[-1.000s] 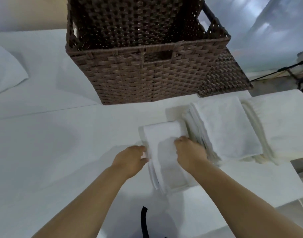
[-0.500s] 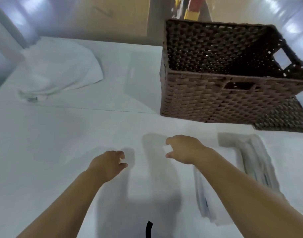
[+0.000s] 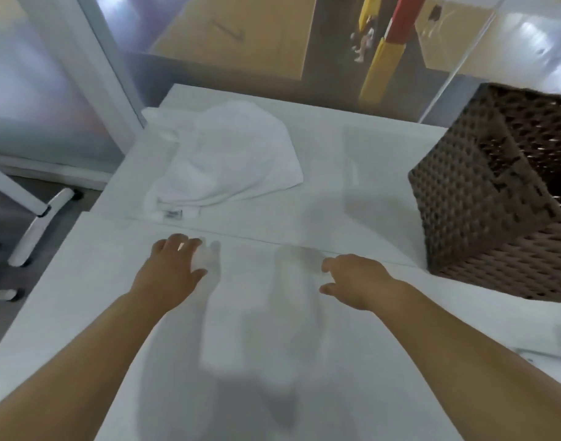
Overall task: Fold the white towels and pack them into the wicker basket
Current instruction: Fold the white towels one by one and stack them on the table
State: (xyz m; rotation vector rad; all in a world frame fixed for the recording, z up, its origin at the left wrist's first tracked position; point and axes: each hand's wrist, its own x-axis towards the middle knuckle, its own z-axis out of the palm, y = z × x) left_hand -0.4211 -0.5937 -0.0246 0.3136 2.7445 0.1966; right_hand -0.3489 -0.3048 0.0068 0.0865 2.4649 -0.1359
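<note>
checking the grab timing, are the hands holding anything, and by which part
Nothing is held: left hand and right hand are empty, short of the crumpled towel.

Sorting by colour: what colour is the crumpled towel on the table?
The crumpled towel is white; head view shows it.
</note>
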